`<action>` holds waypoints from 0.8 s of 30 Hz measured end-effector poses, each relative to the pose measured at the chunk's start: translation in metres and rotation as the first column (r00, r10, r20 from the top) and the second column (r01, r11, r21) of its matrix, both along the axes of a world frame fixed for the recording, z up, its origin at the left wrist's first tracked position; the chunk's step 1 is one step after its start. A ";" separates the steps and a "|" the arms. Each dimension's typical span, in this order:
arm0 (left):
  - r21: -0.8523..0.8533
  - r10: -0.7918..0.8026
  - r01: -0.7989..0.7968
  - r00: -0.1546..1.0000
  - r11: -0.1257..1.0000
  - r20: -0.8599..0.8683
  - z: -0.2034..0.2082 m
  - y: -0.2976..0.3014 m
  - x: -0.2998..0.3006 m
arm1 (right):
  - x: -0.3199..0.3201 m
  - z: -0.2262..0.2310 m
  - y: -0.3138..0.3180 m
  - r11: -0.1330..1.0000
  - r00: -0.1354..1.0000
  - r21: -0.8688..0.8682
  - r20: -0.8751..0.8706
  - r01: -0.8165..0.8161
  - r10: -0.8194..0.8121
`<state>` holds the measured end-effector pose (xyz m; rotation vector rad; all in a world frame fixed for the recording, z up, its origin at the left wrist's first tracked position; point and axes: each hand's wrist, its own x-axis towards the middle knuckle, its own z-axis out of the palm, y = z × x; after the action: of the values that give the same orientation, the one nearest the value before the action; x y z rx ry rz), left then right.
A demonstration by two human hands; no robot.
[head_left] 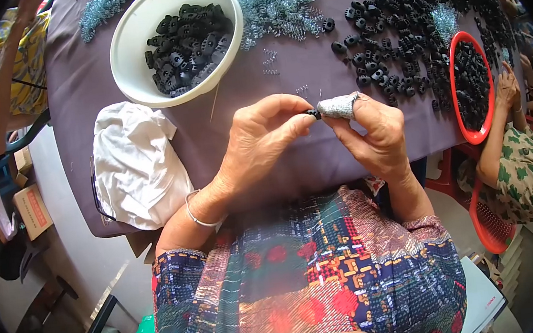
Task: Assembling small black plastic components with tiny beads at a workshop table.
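My left hand (pixel 257 143) pinches a small black plastic piece (pixel 314 114) just above the near edge of the purple cloth-covered table (pixel 88 75). My right hand (pixel 373 132), its thumb in a grey knitted cover (pixel 338 107), presses against that piece. A white round bowl (pixel 128 25) of black pieces sits farther off, left.

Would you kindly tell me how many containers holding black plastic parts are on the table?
2. A white bowl sits at the far left of the table, and a red oval tray lies at the right edge. Others may be hidden beyond the frame.
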<state>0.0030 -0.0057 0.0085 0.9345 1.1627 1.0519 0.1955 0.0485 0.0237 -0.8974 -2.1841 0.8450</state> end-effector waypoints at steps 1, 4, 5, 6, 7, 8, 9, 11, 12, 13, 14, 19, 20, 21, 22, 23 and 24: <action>-0.001 0.001 -0.001 1.000 1.000 -0.001 0.000 -0.001 0.000 | 0.000 0.000 -0.001 1.000 0.999 0.026 0.033 -0.009 0.009; -0.022 -0.007 0.008 1.000 1.000 0.030 0.001 0.001 0.002 | 0.001 -0.003 -0.004 0.994 0.998 0.109 0.058 0.010 -0.016; -0.066 -0.016 0.023 0.994 0.998 0.106 0.001 0.002 0.002 | 0.000 -0.003 -0.006 0.994 0.998 0.110 0.057 0.010 -0.016; -0.109 -0.022 0.042 0.983 0.993 0.182 0.002 0.002 0.001 | 0.000 -0.003 -0.008 0.995 0.999 0.093 0.022 0.028 -0.030; -0.107 -0.024 0.044 0.983 0.993 0.182 0.001 0.003 0.001 | 0.000 -0.003 -0.010 0.996 0.999 0.076 -0.011 0.046 -0.045; -0.127 -0.035 0.065 0.973 0.990 0.226 0.000 0.004 0.000 | -0.001 -0.005 -0.011 0.995 0.999 0.080 -0.012 0.051 -0.050; -0.144 -0.048 0.090 0.961 0.985 0.271 -0.002 0.006 0.000 | -0.001 -0.007 -0.012 0.988 0.996 0.131 -0.059 0.079 -0.071; -0.141 -0.064 0.114 0.946 0.983 0.316 -0.007 0.006 -0.001 | 0.003 -0.010 -0.016 0.973 0.989 0.203 -0.125 0.109 -0.084; -0.143 -0.073 0.132 0.930 0.981 0.361 -0.010 0.006 0.000 | 0.002 -0.009 -0.019 0.961 0.986 0.247 -0.142 0.121 -0.087; -0.146 -0.055 0.117 0.926 0.982 0.372 -0.011 0.004 -0.002 | 0.004 -0.015 -0.021 0.944 0.989 0.318 -0.141 0.087 -0.043; -0.174 -0.032 0.112 0.913 0.978 0.408 -0.011 0.003 -0.002 | 0.008 -0.021 -0.025 0.943 0.988 0.331 -0.153 0.023 0.029; -0.196 -0.088 0.190 0.896 0.962 0.435 -0.009 0.004 -0.001 | 0.032 -0.033 -0.010 0.888 0.963 0.399 0.045 0.226 -0.265; -0.194 -0.103 0.201 0.901 0.960 0.422 -0.009 0.004 -0.001 | 0.036 -0.033 -0.002 0.855 0.933 0.418 0.045 0.308 -0.358; -0.189 -0.107 0.202 0.902 0.961 0.419 -0.009 0.004 0.000 | 0.039 -0.033 0.005 0.833 0.921 0.446 0.049 0.327 -0.387; -0.193 -0.114 0.207 0.907 0.959 0.406 -0.008 0.004 0.000 | 0.041 -0.033 0.011 0.811 0.908 0.473 0.052 0.345 -0.416; -0.197 -0.124 0.215 0.911 0.957 0.393 -0.008 0.004 0.000 | 0.040 -0.033 0.017 0.800 0.901 0.489 0.058 0.349 -0.429; -0.198 -0.122 0.213 0.911 0.957 0.394 -0.009 0.004 0.000 | 0.037 -0.032 0.022 0.799 0.900 0.498 0.077 0.338 -0.429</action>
<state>0.0031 -0.0017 -0.0002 0.5968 0.8445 0.8813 0.2325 0.0702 -0.0081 -1.1385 -2.1063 0.0138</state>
